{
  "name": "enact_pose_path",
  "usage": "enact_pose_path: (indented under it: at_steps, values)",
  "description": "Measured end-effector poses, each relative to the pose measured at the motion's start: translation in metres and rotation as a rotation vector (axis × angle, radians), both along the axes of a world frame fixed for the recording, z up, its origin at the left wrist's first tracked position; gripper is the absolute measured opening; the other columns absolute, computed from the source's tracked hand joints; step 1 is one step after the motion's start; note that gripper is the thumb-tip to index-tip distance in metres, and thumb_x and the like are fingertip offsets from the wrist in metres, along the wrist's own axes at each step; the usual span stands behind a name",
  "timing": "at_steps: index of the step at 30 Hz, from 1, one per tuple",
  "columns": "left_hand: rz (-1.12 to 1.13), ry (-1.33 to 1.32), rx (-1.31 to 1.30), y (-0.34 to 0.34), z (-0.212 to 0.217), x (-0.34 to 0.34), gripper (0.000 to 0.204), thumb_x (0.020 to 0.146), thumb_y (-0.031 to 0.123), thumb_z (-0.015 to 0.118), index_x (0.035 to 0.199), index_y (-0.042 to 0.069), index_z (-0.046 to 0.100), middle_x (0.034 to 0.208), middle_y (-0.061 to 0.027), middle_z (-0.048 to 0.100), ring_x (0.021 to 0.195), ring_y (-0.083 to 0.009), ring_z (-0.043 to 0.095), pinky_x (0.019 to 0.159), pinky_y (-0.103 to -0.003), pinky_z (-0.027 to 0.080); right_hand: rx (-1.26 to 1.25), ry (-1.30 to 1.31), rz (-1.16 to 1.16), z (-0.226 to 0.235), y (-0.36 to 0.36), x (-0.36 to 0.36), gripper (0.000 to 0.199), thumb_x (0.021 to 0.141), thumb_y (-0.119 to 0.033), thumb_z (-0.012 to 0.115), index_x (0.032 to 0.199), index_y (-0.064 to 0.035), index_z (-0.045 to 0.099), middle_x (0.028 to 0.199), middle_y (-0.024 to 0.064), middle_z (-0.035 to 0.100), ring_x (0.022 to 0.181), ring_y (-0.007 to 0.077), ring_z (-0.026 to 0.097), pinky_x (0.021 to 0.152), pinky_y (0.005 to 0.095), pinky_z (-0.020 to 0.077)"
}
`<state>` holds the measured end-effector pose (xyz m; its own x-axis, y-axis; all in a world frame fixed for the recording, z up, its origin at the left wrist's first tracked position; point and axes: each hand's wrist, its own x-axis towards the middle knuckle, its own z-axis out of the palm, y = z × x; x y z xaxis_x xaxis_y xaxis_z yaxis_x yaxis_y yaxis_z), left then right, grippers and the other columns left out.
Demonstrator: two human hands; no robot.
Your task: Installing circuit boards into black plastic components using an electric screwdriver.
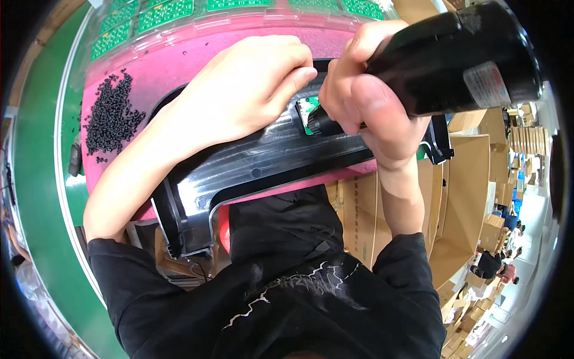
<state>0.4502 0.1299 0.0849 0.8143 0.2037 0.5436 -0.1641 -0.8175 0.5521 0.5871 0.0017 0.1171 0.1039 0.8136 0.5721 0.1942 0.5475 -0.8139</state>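
Black screwdriver (pixel 454 60) in right grip (pixel 371 102)

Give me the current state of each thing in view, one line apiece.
Right hand: closed around the black power screwdriver, tip down on the small green board.
Left hand: pressed flat on the black plastic housing.
Black plastic housing: lying across the pink foam pad.
Black screws: loose pile on the pad.
Green circuit boards: racked in clear trays.
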Motion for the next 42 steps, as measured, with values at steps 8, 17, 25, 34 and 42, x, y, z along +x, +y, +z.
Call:
enact_pose_path:
  at_steps: [8,17,25,34,42]
  values:
    - [-0.141,0.155,0.093,0.009,-0.002,-0.004,0.012,0.084,0.009,0.069,0.092,0.000,0.066,0.091,-0.0152,0.066,0.089,-0.0357,0.064,0.080,-0.042,0.051,-0.018,0.058,-0.104,0.002,-0.011,-0.006,0.025,0.093,-0.013,0.058,0.114,-0.0041,0.047,0.063,0.0013,0.044,0.049,0.0109,0.042,0.052,0.0297,0.0401]
    - [-0.324,0.077,0.003,0.003,0.006,0.000,0.017,0.080,0.010,0.074,0.087,-0.002,0.064,0.087,-0.0120,0.065,0.086,-0.0322,0.062,0.078,-0.040,0.049,0.178,0.314,0.127,0.039,-0.036,0.010,0.023,0.099,-0.029,0.051,0.117,-0.0138,0.053,0.076,-0.0062,0.048,0.061,0.0075,0.045,0.067,0.0286,0.0384]
    - [-0.326,0.113,-0.155,0.004,0.016,-0.007,0.016,0.080,0.006,0.075,0.090,-0.002,0.066,0.090,-0.0118,0.067,0.086,-0.0279,0.064,0.079,-0.038,0.050,0.242,0.359,0.217,0.037,-0.042,0.023,0.026,0.100,-0.030,0.051,0.118,-0.0119,0.053,0.080,-0.0044,0.051,0.065,0.0090,0.048,0.072,0.0300,0.0386]
    - [-0.067,0.252,0.167,0.005,0.010,-0.005,0.040,0.077,0.012,0.078,0.113,0.004,0.063,0.119,-0.0098,0.059,0.119,-0.0294,0.053,0.103,-0.040,0.042,0.083,0.235,-0.154,0.023,-0.044,0.046,0.014,0.097,-0.019,0.054,0.104,-0.0072,0.054,0.071,-0.0005,0.045,0.055,0.0126,0.044,0.060,0.0327,0.0393]
    - [-0.111,0.316,0.161,0.005,0.012,-0.002,0.029,0.080,0.007,0.072,0.107,0.002,0.063,0.117,-0.0107,0.058,0.117,-0.0306,0.050,0.102,-0.041,0.041,-0.018,0.259,-0.389,0.009,-0.042,0.055,0.016,0.092,-0.013,0.062,0.100,-0.0060,0.051,0.065,0.0011,0.045,0.051,0.0133,0.044,0.057,0.0325,0.0410]
